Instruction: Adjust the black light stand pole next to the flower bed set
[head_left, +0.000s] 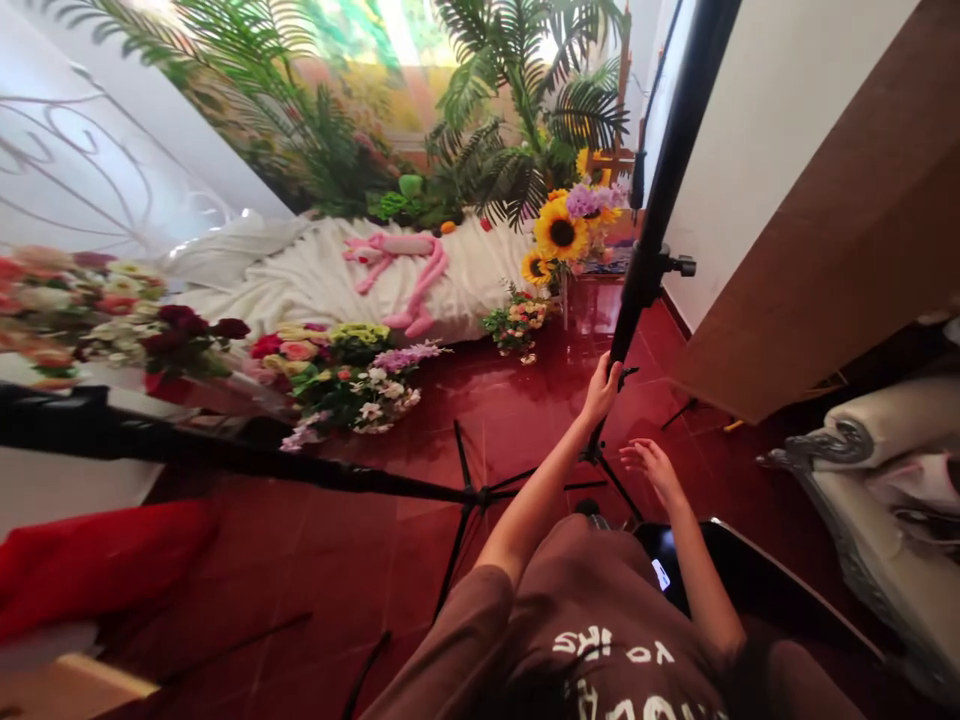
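A tall black light stand [652, 240] rises from the floor toward the top right, tilted in the view. My left hand [602, 388] is wrapped around its pole, below a clamp knob [681, 265]. To the right of the pole, my right hand [651, 466] is held in the air with its fingers apart and nothing in it. The legs of the stand spread on the red floor just below my hands.
A second black stand [300, 465] crosses the left side. Flower bunches [375, 380], a pink plush toy [405, 255] on white cloth and sunflowers [561, 232] lie ahead. A cream sofa [885, 510] is at right, near a dark table [750, 570]. Red fabric [105, 565] shows at left.
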